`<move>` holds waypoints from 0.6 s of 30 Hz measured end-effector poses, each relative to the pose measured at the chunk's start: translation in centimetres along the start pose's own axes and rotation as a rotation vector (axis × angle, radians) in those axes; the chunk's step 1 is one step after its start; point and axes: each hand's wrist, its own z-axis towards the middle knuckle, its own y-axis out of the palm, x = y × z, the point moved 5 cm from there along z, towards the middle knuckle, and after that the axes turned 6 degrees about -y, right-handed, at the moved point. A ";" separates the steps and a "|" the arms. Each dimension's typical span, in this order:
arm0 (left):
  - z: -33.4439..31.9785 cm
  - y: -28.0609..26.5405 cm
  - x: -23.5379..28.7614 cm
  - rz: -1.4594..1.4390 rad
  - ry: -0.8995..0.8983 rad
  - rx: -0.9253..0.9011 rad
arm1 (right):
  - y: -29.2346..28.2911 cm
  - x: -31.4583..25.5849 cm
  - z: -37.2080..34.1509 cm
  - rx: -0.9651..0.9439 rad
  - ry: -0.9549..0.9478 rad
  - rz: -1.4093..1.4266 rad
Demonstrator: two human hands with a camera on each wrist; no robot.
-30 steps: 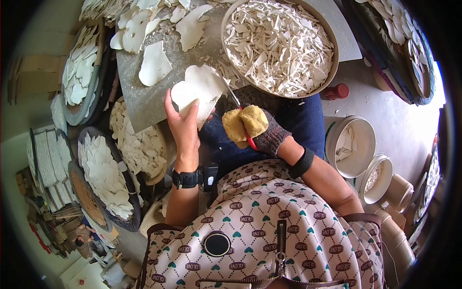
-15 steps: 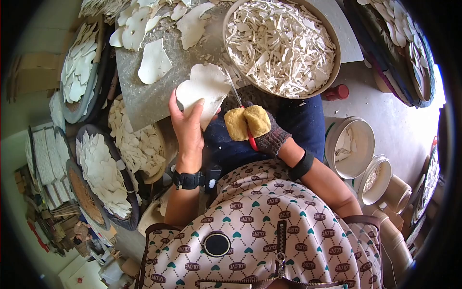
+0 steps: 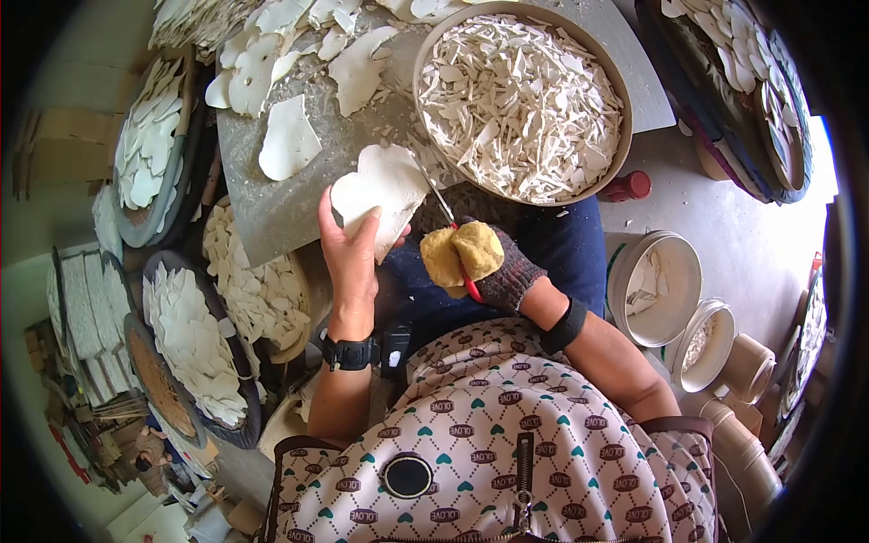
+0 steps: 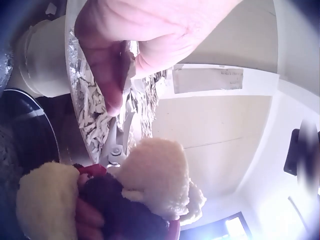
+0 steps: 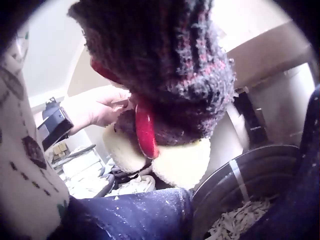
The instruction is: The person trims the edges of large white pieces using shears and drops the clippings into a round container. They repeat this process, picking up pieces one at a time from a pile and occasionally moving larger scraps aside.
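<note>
Turned slightly since the earlier frame, the white piece [image 3: 385,185], pinched in the left hand's [image 3: 351,271] grip by the bench [image 3: 249,204], presents its ragged edge to the scissors [image 3: 442,201], which the gloved right hand [image 3: 511,269] grasps.

Daylight is thrown in from the far right, where a patch is burnt to white. The head view is sharp centrally, bowed and black-cornered at its edges. Both wrist views are hazy, softly blurred, purple-tinged and washed out by glare.
</note>
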 end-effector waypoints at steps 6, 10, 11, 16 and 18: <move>0.7 -0.9 0.7 0.053 -0.008 -0.103 | 0.9 0.8 -0.3 0.041 0.052 0.245; 0.4 -0.9 0.9 0.055 -0.007 -0.123 | 0.5 -0.3 0.3 0.084 -0.086 0.110; 0.4 -0.8 1.0 0.046 0.009 -0.108 | -0.3 -1.8 0.6 0.088 -0.180 -0.102; 0.8 -1.7 1.3 0.140 -0.054 -0.200 | 0.7 -0.6 0.0 0.089 0.159 0.588; 1.1 -1.9 1.8 0.171 -0.067 -0.237 | 1.1 -0.3 0.2 0.100 0.141 0.623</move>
